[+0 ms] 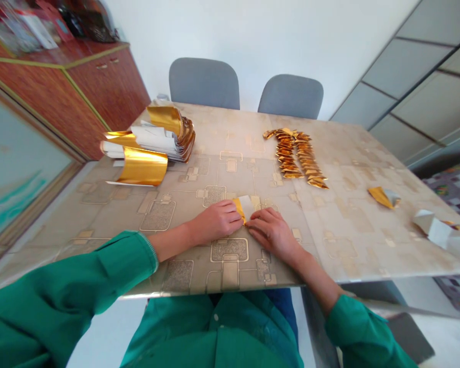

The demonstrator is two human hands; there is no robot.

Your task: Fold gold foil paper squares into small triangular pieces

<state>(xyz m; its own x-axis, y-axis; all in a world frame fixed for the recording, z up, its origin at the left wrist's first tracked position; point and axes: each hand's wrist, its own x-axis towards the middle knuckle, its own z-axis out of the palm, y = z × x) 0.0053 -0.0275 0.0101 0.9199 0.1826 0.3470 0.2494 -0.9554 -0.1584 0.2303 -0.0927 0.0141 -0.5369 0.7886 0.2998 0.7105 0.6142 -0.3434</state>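
A small sheet of gold foil paper [246, 205], partly folded, lies on the table in front of me, its white back showing on one side and gold on the other. Curled fingers of my left hand [224, 220] are closed over its left edge and hide part of it. At the paper's lower right, my right hand [274, 232] has its fingertips drawn together at the folded corner. Farther back on the right stand two rows of folded gold paper pieces [302, 156].
Stacked gold and white paper sheets [164, 138] lie at the back left, with a curled gold sheet [143, 166] in front. On the right are a folded gold piece [381, 197] and crumpled white paper [437, 227]. Two grey chairs [204, 82] stand behind the patterned table [341, 220].
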